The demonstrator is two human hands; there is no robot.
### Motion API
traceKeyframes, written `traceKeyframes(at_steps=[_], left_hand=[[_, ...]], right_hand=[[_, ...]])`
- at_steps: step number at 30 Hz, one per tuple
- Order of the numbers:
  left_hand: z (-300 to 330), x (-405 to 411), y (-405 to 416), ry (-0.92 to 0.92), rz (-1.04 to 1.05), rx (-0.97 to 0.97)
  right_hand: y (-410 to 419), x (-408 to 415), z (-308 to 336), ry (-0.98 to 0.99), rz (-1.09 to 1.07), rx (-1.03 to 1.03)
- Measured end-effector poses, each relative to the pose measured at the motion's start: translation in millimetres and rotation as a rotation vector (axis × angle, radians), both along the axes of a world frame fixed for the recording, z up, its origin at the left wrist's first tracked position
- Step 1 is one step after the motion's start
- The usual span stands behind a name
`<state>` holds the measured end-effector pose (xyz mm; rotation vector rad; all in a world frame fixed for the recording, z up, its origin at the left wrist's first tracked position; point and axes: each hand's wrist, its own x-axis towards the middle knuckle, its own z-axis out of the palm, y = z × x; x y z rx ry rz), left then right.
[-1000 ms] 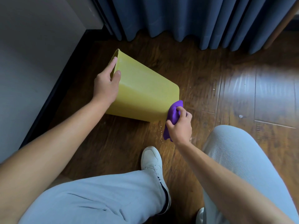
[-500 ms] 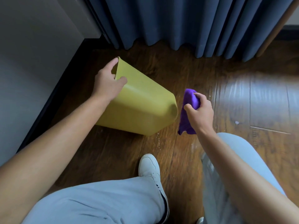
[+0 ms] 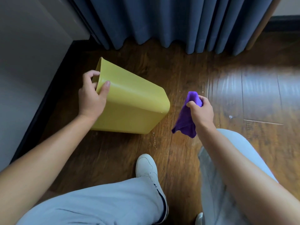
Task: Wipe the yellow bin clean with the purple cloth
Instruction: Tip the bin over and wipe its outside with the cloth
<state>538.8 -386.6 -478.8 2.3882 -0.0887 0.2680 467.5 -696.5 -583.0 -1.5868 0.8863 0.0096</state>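
Left hand (image 3: pixel 91 98) grips the rim of the yellow bin (image 3: pixel 129 104), thumb pressed on the outer wall and fingers curled over the edge into the opening. That bin lies tipped on its side on the wooden floor (image 3: pixel 178 75), its mouth toward the grey cabinet (image 3: pixel 32 46) and its closed base pointing right. Right hand (image 3: pixel 201 111) holds the purple cloth (image 3: pixel 186 119) bunched in its curled fingers, lifted clear of the bin and just beside its base, with a loose corner hanging down. Small pale specks dot the floor between bin and cloth. Blue curtains (image 3: pixel 178 21) hang behind, and a white shoe (image 3: pixel 146 166) sits below.
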Motion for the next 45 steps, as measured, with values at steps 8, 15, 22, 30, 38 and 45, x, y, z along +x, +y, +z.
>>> traceKeyframes(at_steps=[8, 15, 22, 30, 38, 45], left_hand=[[5.2, 9.4, -13.3, 0.011, 0.127, -0.044], [6.5, 13.9, -24.3, 0.076, 0.151, -0.058], [4.9, 7.9, -1.4, 0.221, -0.134, 0.034], [-3.7, 5.1, -18.3, 0.168, -0.116, -0.066], [-6.7, 7.3, -9.1, 0.099, -0.085, -0.098], [-8.0, 10.3, -2.0, 0.054, -0.042, -0.094]], right_hand=[[-14.5, -0.5, 4.9, 0.011, -0.116, 0.109], [-12.3, -0.2, 12.1, -0.027, -0.137, 0.065], [6.5, 0.7, 11.5, -0.111, 0.06, -0.152], [111.5, 22.4, 67.3, -0.559, 0.59, -0.659], [160.0, 31.4, 50.1, -0.516, 0.63, -0.829], [146.1, 30.7, 31.7, -0.469, 0.649, -0.84]])
